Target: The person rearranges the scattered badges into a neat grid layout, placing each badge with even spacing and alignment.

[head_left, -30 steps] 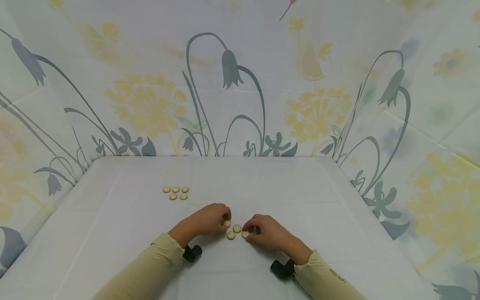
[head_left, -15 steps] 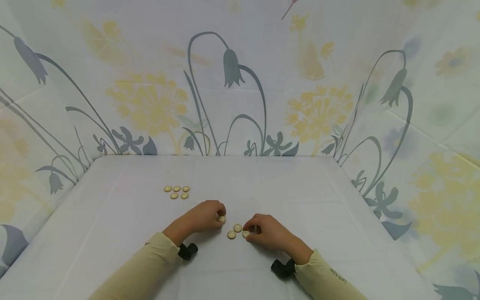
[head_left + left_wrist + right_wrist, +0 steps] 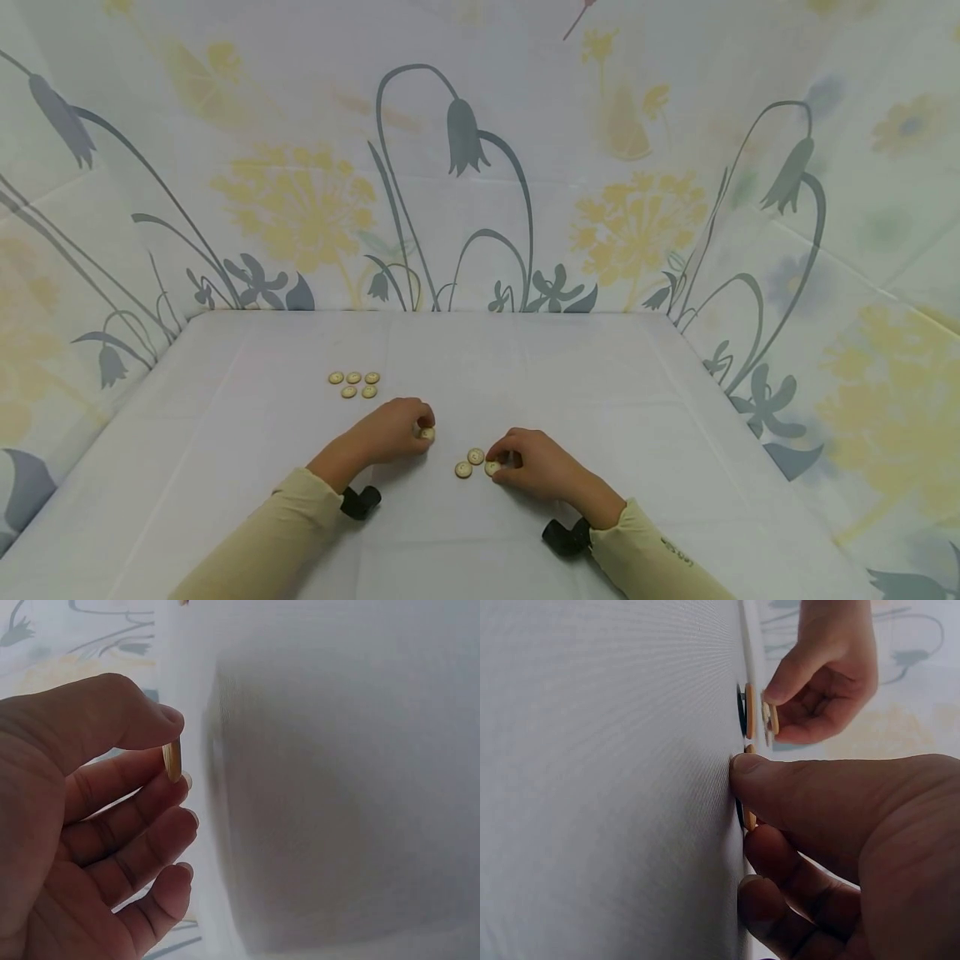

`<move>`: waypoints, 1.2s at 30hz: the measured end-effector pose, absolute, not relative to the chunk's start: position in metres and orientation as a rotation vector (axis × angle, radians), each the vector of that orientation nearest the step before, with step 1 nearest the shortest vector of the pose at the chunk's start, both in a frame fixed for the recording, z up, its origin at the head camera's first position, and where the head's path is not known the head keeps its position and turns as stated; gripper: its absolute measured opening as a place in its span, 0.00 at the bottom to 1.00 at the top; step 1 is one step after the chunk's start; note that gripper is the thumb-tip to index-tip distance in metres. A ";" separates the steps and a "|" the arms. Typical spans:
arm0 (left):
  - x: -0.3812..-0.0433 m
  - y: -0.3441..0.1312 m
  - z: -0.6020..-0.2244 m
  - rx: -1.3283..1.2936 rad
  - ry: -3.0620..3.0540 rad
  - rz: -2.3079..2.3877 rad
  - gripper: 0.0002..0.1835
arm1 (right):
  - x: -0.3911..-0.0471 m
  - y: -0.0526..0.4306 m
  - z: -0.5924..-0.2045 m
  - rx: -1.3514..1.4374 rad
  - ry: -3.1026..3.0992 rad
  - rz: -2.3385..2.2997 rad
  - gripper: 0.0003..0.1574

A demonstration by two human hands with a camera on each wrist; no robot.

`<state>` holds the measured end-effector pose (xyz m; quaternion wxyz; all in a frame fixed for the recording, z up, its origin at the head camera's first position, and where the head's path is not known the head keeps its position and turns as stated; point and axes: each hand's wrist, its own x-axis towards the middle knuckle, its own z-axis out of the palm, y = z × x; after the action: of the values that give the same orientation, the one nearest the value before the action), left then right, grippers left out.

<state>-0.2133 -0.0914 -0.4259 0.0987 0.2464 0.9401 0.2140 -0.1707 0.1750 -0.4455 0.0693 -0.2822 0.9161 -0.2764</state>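
Note:
In the head view my left hand [image 3: 384, 435] pinches a round, cream-coloured button [image 3: 427, 433] and carries it to the left of the others. The left wrist view shows that button [image 3: 173, 759] edge-on between the thumb and a fingertip, raised off the cloth. My right hand [image 3: 538, 465] holds another button [image 3: 492, 468] by its edges, thumb and finger down at the cloth. Just left of it lie two loose buttons, one upper [image 3: 476, 456] and one lower [image 3: 463, 470]. In the right wrist view the right thumb partly covers its button [image 3: 751, 817].
A group of several buttons [image 3: 353, 378] lies in two rows further back on the left. White cloth [image 3: 585, 383] covers the table. Flower-printed fabric [image 3: 480, 208] rises behind it and at both sides. A black device [image 3: 567, 537] is strapped at each wrist.
The left hand has lifted its button from beside the loose ones and moved left and slightly back with it. The right hand stays where it was.

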 end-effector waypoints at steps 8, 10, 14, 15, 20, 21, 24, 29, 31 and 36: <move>-0.213 -0.102 -0.422 0.717 2.799 0.638 0.07 | -0.170 0.175 -0.447 -0.843 2.755 -0.838 0.13; -0.214 -0.106 -0.421 0.712 2.803 0.642 0.07 | -0.170 0.176 -0.447 -0.843 2.752 -0.839 0.13; -0.215 -0.113 -0.419 0.692 2.809 0.652 0.07 | -0.170 0.175 -0.447 -0.847 2.755 -0.834 0.13; -0.216 -0.115 -0.419 0.688 2.813 0.650 0.07 | -0.170 0.176 -0.447 -0.848 2.755 -0.834 0.13; -0.218 -0.123 -0.417 0.679 2.828 0.657 0.07 | -0.171 0.176 -0.448 -0.849 2.760 -0.832 0.13; -0.218 -0.126 -0.417 0.687 2.832 0.661 0.08 | -0.170 0.176 -0.447 -0.850 2.759 -0.832 0.13; -0.219 -0.131 -0.417 0.680 2.842 0.682 0.08 | -0.170 0.176 -0.446 -0.845 2.754 -0.838 0.13; -0.220 -0.139 -0.417 0.664 2.876 0.676 0.08 | -0.170 0.176 -0.445 -0.842 2.748 -0.840 0.14; -0.221 -0.142 -0.417 0.661 2.888 0.672 0.08 | -0.170 0.176 -0.445 -0.848 2.748 -0.837 0.14; -0.222 -0.151 -0.417 0.651 2.911 0.680 0.08 | -0.170 0.175 -0.445 -0.862 2.744 -0.842 0.14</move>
<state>-0.2222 -0.1509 -0.4167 0.0412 0.2127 0.9506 0.2222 -0.1699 0.1754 -0.4453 0.0724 -0.2868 0.9132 -0.2802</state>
